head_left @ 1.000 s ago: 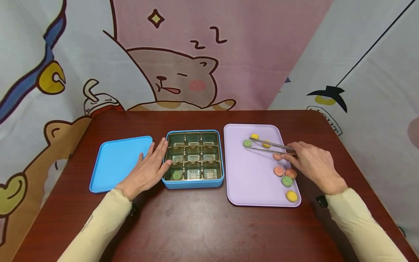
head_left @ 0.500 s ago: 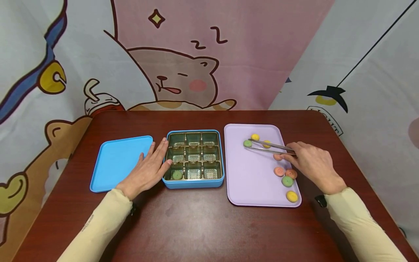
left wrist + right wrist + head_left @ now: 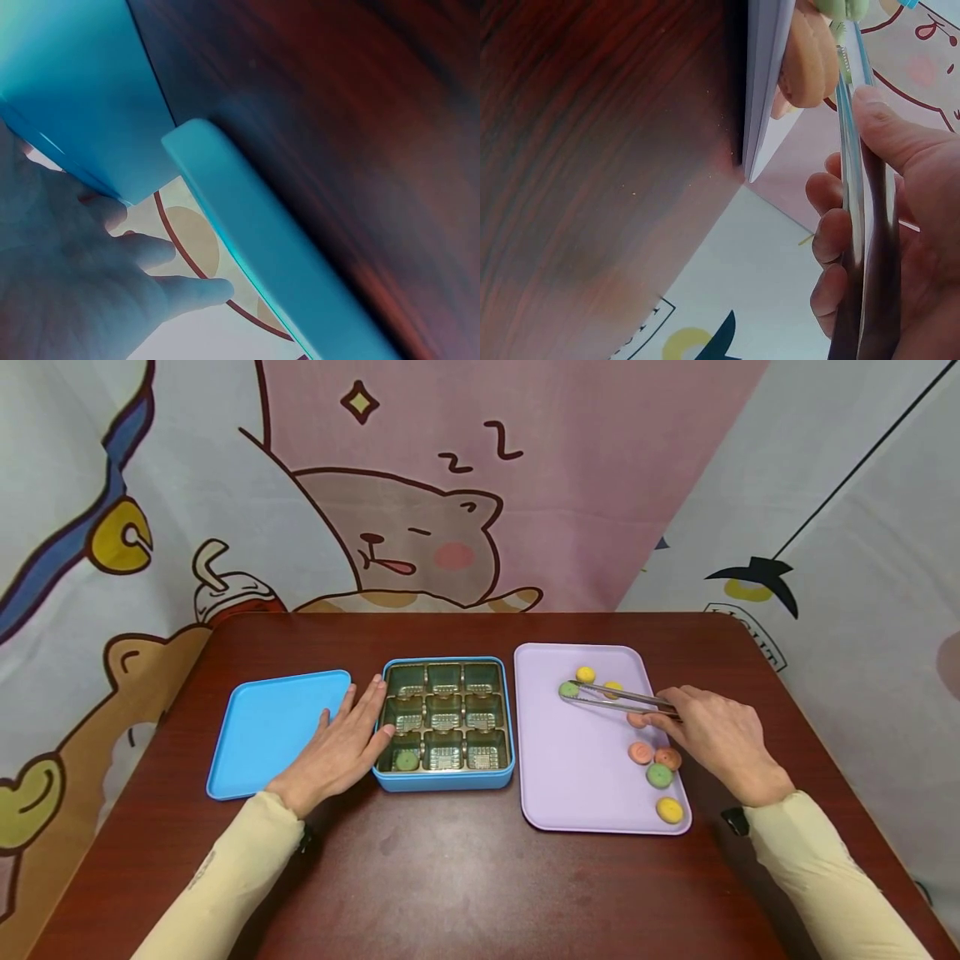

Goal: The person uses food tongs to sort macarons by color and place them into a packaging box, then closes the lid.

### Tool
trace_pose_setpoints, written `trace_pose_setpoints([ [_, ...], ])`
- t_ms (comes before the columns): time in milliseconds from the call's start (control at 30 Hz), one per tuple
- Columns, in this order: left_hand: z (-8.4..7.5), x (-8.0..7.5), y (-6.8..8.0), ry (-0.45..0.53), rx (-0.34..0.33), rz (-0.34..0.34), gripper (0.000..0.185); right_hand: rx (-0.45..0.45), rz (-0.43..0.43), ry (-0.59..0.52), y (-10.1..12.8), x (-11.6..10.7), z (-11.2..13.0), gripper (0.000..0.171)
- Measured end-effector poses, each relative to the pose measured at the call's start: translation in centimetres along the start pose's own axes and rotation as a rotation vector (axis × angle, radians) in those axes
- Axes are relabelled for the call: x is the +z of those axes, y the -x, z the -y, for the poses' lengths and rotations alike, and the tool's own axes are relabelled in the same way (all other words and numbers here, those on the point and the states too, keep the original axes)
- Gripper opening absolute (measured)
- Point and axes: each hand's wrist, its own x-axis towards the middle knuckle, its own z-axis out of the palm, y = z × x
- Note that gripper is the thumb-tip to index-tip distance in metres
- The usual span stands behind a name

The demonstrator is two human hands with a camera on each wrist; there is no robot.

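Metal tongs (image 3: 630, 700) lie in the grip of my right hand (image 3: 712, 735), thumb on one arm and fingers round the other in the right wrist view. Their tips stand on either side of a green macaron (image 3: 569, 690) on the lilac tray (image 3: 573, 777). With fingers straight, my left hand (image 3: 337, 747) rests against the left side of the blue box (image 3: 442, 782). A gold insert with several compartments fills the box. One green macaron (image 3: 407, 761) sits in the front left compartment.
Yellow macarons (image 3: 586, 675) lie close to the tong tips. Pink macarons (image 3: 640, 752), a green one (image 3: 659, 776) and a yellow one (image 3: 670, 811) lie along the tray's right side. A blue lid (image 3: 270, 735) lies left of the box, partly under the left hand in view.
The tong tips have drawn slightly nearer to each other around the green macaron. The left hand and box stay in place.
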Motion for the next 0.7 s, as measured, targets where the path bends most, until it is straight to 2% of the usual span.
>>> trace_pose_setpoints([
  [267,0.0,-0.3,-0.1,0.008,0.005,0.006,0.070,0.007,-0.011,-0.009,0.6,-0.6,0.3,0.042],
  [700,0.2,-0.4,0.0,0.008,0.017,0.003,0.067,-0.016,-0.095,-0.028,1.5,-1.7,1.9,0.045],
])
